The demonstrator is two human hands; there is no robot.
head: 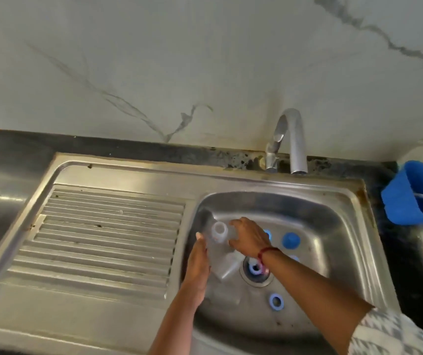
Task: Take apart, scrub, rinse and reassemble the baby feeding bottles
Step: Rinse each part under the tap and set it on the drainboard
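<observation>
Steel sink, clear bottle front-to-back, mouth at far end, left hand and right hand fingers curled round it.

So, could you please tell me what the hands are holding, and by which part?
A clear bottle: the left hand holds its body, the right hand grips near its open neck.

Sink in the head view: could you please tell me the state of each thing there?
Tap: no water running.
Held bottle: uncapped, gripped by left hand and right hand.
Second bottle: lying in the basin.
Blue cap: off, in the basin.
Blue ring: loose, lying flat.
</observation>
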